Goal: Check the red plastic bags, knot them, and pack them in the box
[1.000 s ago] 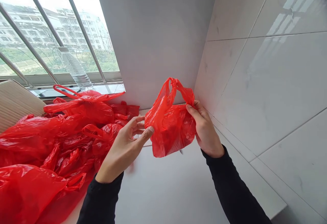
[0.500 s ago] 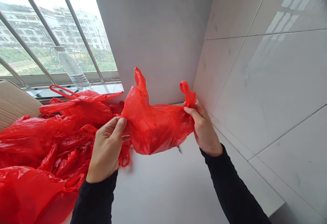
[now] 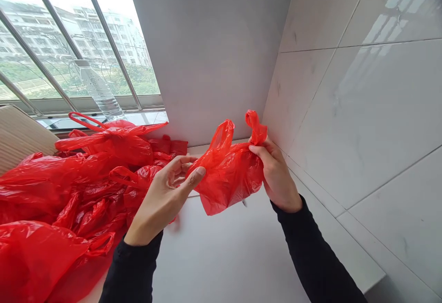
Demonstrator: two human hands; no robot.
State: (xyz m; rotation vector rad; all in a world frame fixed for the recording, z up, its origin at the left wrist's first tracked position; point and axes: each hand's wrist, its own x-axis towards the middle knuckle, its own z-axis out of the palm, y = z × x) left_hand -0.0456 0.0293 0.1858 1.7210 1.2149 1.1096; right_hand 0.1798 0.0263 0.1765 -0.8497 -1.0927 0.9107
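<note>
Between my hands a red plastic bag is held up above the white surface, its two loop handles pointing upward. My right hand pinches it just under the right handle, thumb in front. On the bag's left side, my left hand grips the film between thumb and fingers; the fingertips are partly behind the plastic. The bag sags in folds, and what it contains, if anything, cannot be made out. To the left lies a big heap of red plastic bags, close behind my left hand.
A clear bottle stands on the sill by the barred window. A ribbed beige box is at the far left. Glossy tiled wall rises on the right, over the white surface. A small dark object shows below the bag.
My left hand has moved right, toward my right hand, bringing the bag's left side and left handle in with it. The bag is narrower and more bunched. My right hand has stayed nearly still.
</note>
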